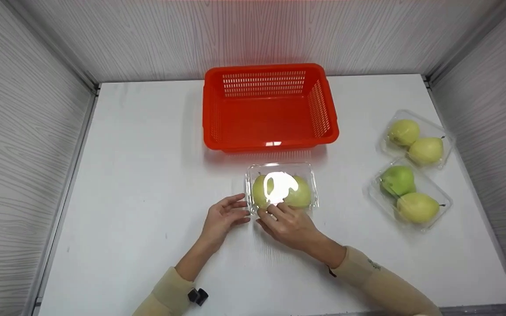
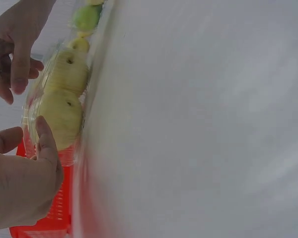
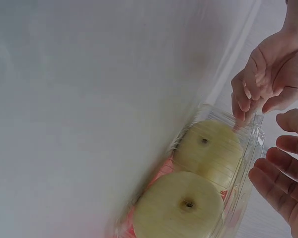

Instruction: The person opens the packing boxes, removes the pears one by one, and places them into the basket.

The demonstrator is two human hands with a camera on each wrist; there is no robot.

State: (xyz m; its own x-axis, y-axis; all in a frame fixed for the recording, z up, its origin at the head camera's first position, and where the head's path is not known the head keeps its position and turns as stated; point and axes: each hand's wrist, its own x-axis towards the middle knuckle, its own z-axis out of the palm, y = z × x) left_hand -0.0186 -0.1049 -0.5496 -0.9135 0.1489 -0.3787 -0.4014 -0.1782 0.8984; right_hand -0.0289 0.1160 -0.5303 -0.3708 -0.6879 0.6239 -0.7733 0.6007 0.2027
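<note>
A clear plastic clamshell box (image 1: 279, 165) with its lid down sits on the white table, holding two yellow-green pears (image 1: 302, 196). Glare covers part of the lid. At the box's left side, near its front corner, my left hand (image 1: 222, 219) touches the plastic with extended fingers. My right hand (image 1: 290, 226) is by the front edge, its fingers loosely bent over the rim. The right wrist view shows this right hand (image 3: 288, 173) with fingers spread apart and nothing gripped. Whether its fingertips press the lid is hard to see.
Behind the box stands a red plastic basket (image 1: 211, 109) with slotted walls and nothing inside. Two more clear boxes lie at the right: the far box (image 1: 448, 136) holds two yellow-green pears, the nearer box (image 1: 437, 188) one green and one yellow pear. Wood-grain panels (image 1: 156, 39) enclose the table.
</note>
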